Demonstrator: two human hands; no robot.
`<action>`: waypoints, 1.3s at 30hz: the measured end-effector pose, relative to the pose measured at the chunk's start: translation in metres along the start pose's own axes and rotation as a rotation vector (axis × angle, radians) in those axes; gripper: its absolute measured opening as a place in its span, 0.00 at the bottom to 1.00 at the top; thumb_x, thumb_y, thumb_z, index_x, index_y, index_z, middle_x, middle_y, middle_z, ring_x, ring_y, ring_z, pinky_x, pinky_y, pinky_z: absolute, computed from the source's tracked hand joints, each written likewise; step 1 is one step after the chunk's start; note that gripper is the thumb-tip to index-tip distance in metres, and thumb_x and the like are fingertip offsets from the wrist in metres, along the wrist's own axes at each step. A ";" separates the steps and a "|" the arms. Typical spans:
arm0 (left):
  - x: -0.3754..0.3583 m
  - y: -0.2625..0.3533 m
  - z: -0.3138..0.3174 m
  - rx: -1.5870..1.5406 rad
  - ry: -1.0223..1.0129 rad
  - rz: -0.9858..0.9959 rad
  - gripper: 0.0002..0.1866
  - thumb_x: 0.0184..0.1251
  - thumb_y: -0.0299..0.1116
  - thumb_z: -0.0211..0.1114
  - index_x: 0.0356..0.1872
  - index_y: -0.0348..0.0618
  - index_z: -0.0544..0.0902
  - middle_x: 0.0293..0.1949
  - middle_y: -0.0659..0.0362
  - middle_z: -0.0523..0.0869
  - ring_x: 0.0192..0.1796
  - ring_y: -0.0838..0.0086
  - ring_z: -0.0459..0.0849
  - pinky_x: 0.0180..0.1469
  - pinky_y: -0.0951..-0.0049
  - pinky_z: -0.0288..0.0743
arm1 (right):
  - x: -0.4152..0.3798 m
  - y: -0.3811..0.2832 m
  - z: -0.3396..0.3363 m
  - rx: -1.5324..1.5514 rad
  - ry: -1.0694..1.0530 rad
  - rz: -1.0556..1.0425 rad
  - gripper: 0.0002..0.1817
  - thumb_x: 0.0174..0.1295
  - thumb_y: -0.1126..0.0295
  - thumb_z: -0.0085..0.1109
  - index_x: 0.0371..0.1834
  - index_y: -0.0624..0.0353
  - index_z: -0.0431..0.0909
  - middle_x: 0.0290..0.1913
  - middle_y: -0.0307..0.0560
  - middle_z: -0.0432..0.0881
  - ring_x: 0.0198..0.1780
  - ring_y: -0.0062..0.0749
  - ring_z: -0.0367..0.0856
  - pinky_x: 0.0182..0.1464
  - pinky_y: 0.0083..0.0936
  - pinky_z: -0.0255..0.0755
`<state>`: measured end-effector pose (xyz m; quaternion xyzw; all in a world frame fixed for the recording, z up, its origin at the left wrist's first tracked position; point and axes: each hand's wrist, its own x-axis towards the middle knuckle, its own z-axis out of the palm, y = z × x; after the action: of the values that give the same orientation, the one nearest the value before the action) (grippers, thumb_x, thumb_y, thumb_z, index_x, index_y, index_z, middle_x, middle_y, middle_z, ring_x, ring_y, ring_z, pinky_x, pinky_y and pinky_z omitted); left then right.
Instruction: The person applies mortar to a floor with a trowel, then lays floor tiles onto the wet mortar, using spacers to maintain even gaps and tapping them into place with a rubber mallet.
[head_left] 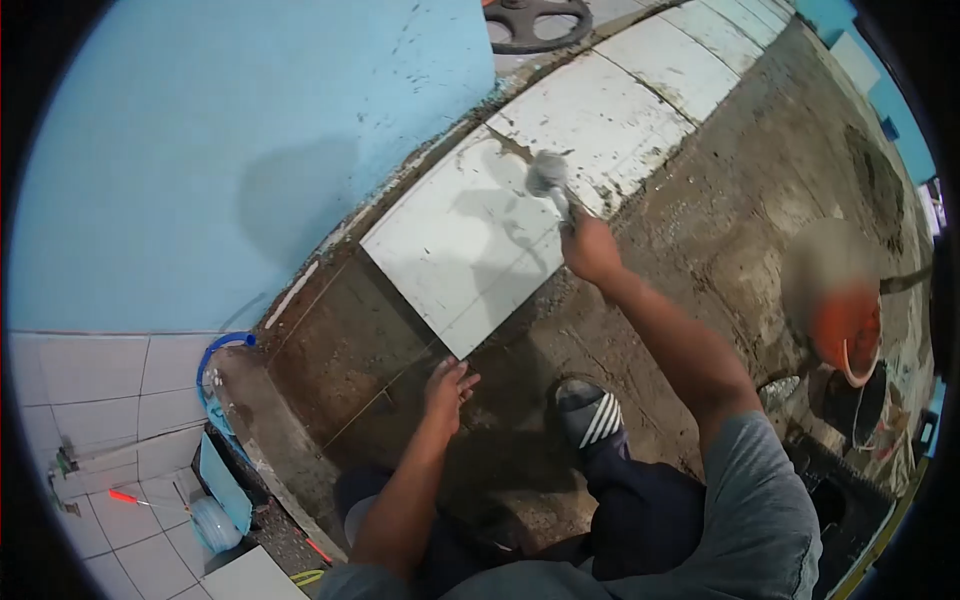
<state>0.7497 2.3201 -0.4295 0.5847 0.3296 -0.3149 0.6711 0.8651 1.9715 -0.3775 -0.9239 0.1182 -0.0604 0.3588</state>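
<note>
My right hand (592, 250) grips the handle of a mallet (548, 174), whose pale, dusty head is over a white tile (450, 250). Close to that tile's near corner is my left hand (450, 393), holding nothing, its fingers apart and fingertips right at the corner. The tile continues a row of white floor tiles (600, 110) running along the blue wall. Dirt smears and a dark shadow cross its surface.
Bare, rough concrete floor (730, 170) spreads to the right, with an orange bucket (845, 325) on it. A dark metal wheel (535, 22) stands beyond the wall's corner. At lower left are a blue hose (215, 350) and a clear plastic container (215, 525).
</note>
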 end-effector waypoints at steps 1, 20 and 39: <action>-0.003 0.002 0.000 -0.008 -0.002 0.005 0.25 0.76 0.36 0.63 0.70 0.46 0.70 0.67 0.59 0.78 0.58 0.67 0.85 0.44 0.73 0.74 | 0.014 -0.011 0.007 0.021 0.006 -0.080 0.23 0.63 0.75 0.53 0.63 0.69 0.74 0.39 0.70 0.84 0.44 0.68 0.84 0.49 0.56 0.77; 0.024 -0.011 0.049 -0.052 0.331 0.196 0.31 0.79 0.32 0.58 0.79 0.39 0.62 0.60 0.53 0.82 0.51 0.69 0.85 0.49 0.66 0.74 | 0.124 -0.229 0.150 -0.373 -0.596 -0.778 0.14 0.66 0.63 0.57 0.44 0.55 0.90 0.49 0.53 0.90 0.51 0.50 0.89 0.52 0.45 0.83; 0.027 -0.013 0.046 0.000 0.389 0.306 0.30 0.76 0.24 0.60 0.77 0.39 0.67 0.44 0.60 0.83 0.35 0.79 0.76 0.39 0.73 0.75 | 0.054 -0.272 0.202 -0.740 -0.706 -0.874 0.12 0.59 0.61 0.67 0.43 0.51 0.91 0.39 0.43 0.90 0.38 0.41 0.90 0.32 0.41 0.77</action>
<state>0.7584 2.2722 -0.4545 0.6773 0.3603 -0.0908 0.6350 1.0042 2.2835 -0.3404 -0.9132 -0.3783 0.1499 -0.0218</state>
